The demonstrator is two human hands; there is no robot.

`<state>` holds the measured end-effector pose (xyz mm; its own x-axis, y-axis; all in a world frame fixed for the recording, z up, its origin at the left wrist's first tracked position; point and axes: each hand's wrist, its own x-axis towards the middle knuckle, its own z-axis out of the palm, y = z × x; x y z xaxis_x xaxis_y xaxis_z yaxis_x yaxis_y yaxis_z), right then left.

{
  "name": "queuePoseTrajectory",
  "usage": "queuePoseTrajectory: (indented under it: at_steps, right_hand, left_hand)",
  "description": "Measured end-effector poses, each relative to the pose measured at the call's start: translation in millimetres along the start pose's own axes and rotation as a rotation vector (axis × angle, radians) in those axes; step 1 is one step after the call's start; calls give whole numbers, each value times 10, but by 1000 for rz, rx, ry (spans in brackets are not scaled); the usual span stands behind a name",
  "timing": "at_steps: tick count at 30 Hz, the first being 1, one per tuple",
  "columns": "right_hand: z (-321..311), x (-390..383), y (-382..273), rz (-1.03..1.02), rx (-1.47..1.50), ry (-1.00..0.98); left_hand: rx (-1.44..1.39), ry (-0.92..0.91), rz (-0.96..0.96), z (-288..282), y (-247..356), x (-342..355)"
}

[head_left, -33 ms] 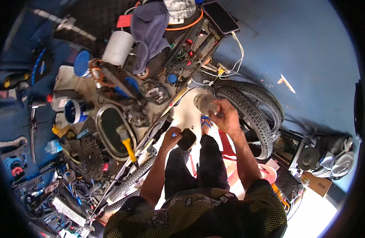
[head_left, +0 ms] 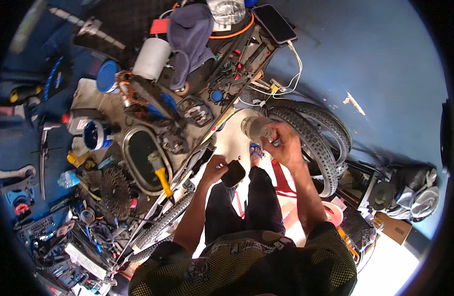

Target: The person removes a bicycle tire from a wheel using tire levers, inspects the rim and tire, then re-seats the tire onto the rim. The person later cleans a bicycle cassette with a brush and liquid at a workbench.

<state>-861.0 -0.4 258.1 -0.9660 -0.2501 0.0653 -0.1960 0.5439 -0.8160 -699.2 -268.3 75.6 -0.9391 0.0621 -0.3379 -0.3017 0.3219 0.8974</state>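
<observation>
My right hand (head_left: 286, 143) is closed around the neck end of a clear, greyish bottle (head_left: 251, 126), held out in front of me over the pale floor. My left hand (head_left: 215, 168) sits lower and to the left, its fingers wrapped on the side of a dark, squarish object (head_left: 233, 174) that looks like a small container; its exact kind is unclear. A bit of blue and white shows at the left fingers. The bottle and the dark object are apart. Below them are my legs and a foot in a blue flip-flop (head_left: 255, 150).
A crowded workbench (head_left: 207, 129) runs along the left, bearing an oval metal tray (head_left: 130, 183), a yellow-handled brush (head_left: 163, 181) and a purple-grey cloth (head_left: 187, 37). Bicycle tyres (head_left: 313, 143) lean by the blue wall at right. A phone (head_left: 275, 24) with a white cable lies at the bench's far end.
The view has shifted slightly, so the bench things appear a little farther right. Both hands keep their holds in nearly the same places.
</observation>
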Motion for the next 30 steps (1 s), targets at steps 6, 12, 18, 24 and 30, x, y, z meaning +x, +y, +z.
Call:
queuePoseTrajectory:
  at_steps: [6,12,18,24,30]
  right_hand:
    - [-1021,107,-1492,-340,57,39]
    - [-1400,222,-2204,-380,292,35]
    - [-1340,279,-2575,-408,316,190]
    - [-1131,197,-2785,-422,522,89]
    - [-1197,310,-3142,-517,509,132]
  left_hand:
    - [-192,-230,93,-229,1108,30]
    - [-309,-251,373,-418,2045,-17]
    - [-453,-277,443,-601,2585,-287]
    - [-470,-225,472,-893,2883,-511]
    - [-414,-128,582,-1181,3208,-762]
